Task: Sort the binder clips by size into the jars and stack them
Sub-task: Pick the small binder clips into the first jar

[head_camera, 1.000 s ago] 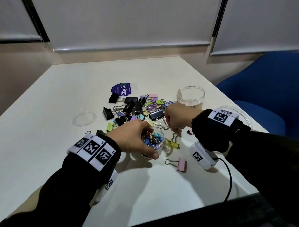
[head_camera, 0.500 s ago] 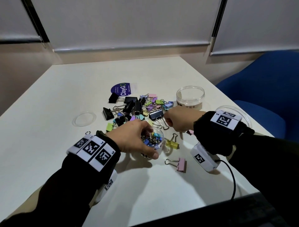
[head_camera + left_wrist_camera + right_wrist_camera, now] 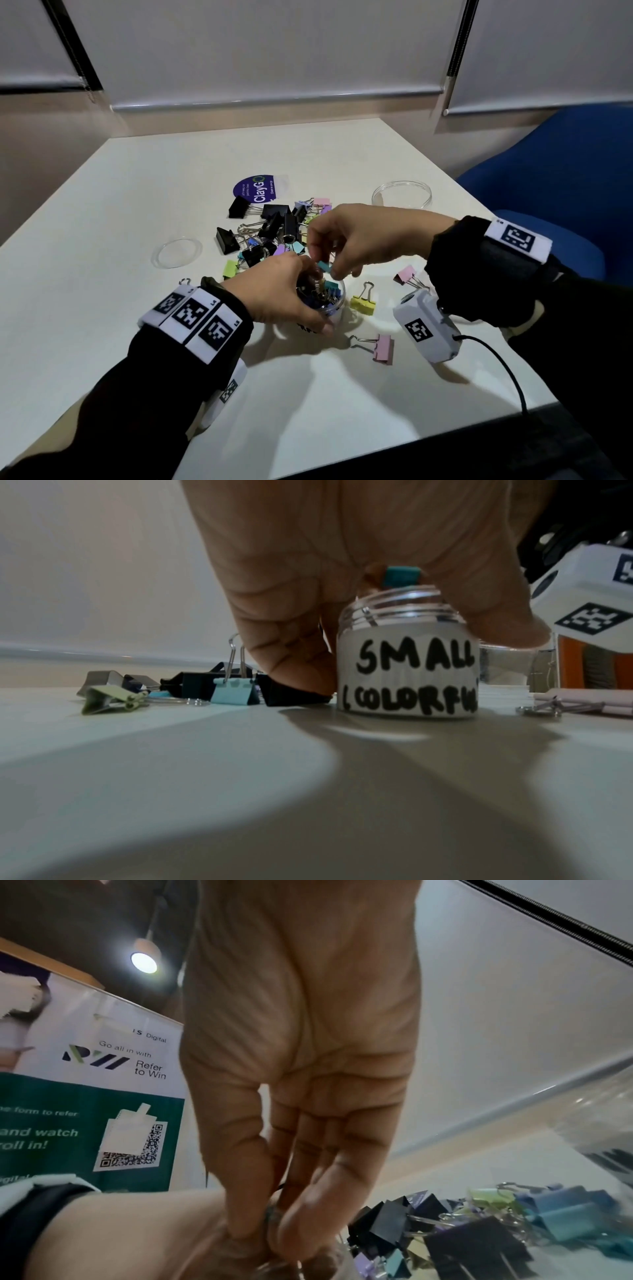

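Note:
My left hand (image 3: 291,294) grips a small clear jar (image 3: 407,669) labelled "SMALL COLORFUL", standing on the white table (image 3: 137,212) and holding several small coloured clips. My right hand (image 3: 346,240) is directly above the jar's mouth and pinches a small teal binder clip (image 3: 324,266), also seen just over the rim as the teal binder clip (image 3: 401,577). Behind the jar lies a pile of black and pastel binder clips (image 3: 274,226). A yellow clip (image 3: 363,298) and two pink clips (image 3: 383,347) lie to the right of the jar.
A wider clear jar (image 3: 401,195) stands at the back right. A clear lid (image 3: 176,253) lies to the left and a purple-labelled lid (image 3: 260,187) behind the pile. A blue chair (image 3: 555,178) is beyond the table's right edge. The right wrist camera's cable (image 3: 503,370) trails across the table's front right corner.
My right hand has lifted from the table by the pile and moved left over the jar, now pinching a teal clip. The left hand has kept its hold on the jar.

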### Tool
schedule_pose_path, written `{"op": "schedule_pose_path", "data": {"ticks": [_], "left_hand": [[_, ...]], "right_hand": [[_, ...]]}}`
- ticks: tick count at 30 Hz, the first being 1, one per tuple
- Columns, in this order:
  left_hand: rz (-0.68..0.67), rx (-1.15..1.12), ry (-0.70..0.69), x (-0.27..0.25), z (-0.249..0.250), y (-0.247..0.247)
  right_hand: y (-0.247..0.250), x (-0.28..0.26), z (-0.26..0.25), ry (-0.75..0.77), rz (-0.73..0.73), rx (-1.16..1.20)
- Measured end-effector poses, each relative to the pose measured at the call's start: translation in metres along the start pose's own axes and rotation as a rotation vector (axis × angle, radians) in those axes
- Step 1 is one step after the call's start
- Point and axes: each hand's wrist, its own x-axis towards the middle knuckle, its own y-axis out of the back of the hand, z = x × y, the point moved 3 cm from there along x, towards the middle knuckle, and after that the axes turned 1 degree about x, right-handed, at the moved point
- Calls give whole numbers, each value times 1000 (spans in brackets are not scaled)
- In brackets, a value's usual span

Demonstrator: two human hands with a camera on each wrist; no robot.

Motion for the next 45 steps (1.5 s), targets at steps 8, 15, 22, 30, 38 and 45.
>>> {"op": "schedule_pose_path", "data": {"ticks": [8, 15, 22, 30, 38, 45], "left_hand": [[-10, 29, 7, 0, -1, 0], [-23, 28, 13, -1, -1, 0], [-22, 36, 4, -1, -1, 1], [-29, 24, 13, -2, -1, 1], [-27, 10, 22, -2, -1, 1], [-25, 20, 14, -2, 0, 1]], "right_hand": [[26, 12, 22, -118, 255, -25], [44, 24, 64, -408, 387, -289], [27, 28, 70, -453, 284, -471], [18, 30, 69, -449, 178, -607], [14, 30, 68, -427, 210, -623], [14, 27, 67, -382, 285, -531]]}}
